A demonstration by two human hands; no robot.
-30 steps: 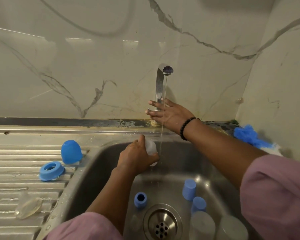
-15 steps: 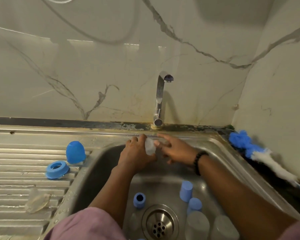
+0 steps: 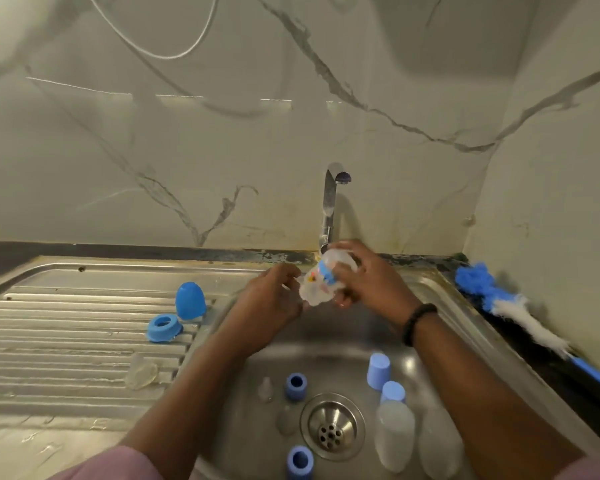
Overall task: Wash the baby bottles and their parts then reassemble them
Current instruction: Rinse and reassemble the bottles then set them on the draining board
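A clear baby bottle (image 3: 317, 284) with blue print is held tilted over the sink (image 3: 440, 299), just below the tap (image 3: 329, 202). My right hand (image 3: 369, 284) grips its upper part from the right. At the bottle's lower end, my left hand (image 3: 269, 301) holds on with curled fingers. No water runs from the tap. Two more clear bottles (image 3: 394, 434) lie in the basin at the right, beside two blue caps (image 3: 378, 370). Two blue rings (image 3: 296, 386) and clear teats (image 3: 265, 389) lie left of the drain (image 3: 332, 426).
On the ribbed drainboard (image 3: 49, 334) stand a blue dome cap (image 3: 190, 301) and a blue screw ring (image 3: 164, 328), with a clear teat (image 3: 141, 370) nearer me. A blue and white bottle brush (image 3: 510, 306) lies on the dark ledge along the right wall.
My right hand left the tap and came down onto the bottle. The water stopped running. The bottle now sits between both hands, lifted slightly.
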